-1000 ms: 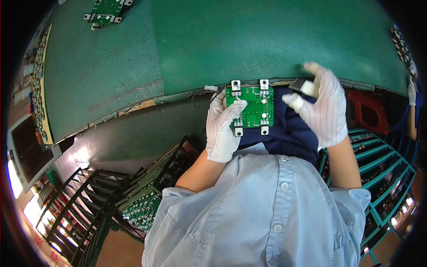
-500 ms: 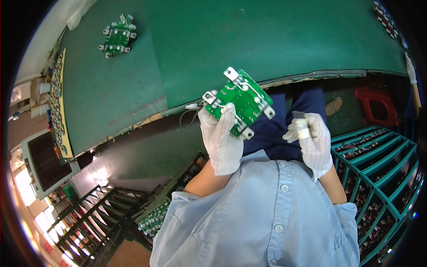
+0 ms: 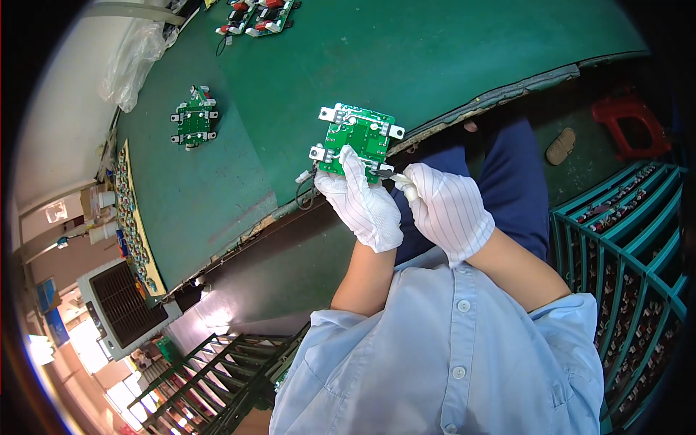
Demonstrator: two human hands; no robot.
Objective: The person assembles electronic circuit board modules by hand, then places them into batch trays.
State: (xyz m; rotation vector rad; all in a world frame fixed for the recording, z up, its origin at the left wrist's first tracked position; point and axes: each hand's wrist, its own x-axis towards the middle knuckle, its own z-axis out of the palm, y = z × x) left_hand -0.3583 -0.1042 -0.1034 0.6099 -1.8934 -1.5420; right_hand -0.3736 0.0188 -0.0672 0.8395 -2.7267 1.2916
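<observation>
My left hand (image 3: 360, 205), in a white glove, grips a green circuit board (image 3: 359, 138) by its near edge, thumb on top. Metal tabs stick out from two sides of the board, and a dark cable (image 3: 303, 190) hangs at its lower left. My right hand (image 3: 448, 210), gloved in striped white, is closed around a small tool (image 3: 386, 174) with a white handle and a dark flat tip. That tip is at the board's lower right corner, by a metal tab; whether it touches cannot be made out. The fingers hide most of the handle.
Another circuit board (image 3: 193, 119) lies on the green table (image 3: 290, 87), and boards with red and black parts (image 3: 264, 16) lie at its far edge. A teal rack (image 3: 623, 254) stands at right, near a red stool (image 3: 632, 125). A dark metal rack (image 3: 210, 377) stands lower left.
My right hand has moved left and up from beside my body, bringing the tool to the board. The board has turned and shifted slightly left. The view has swung too.
</observation>
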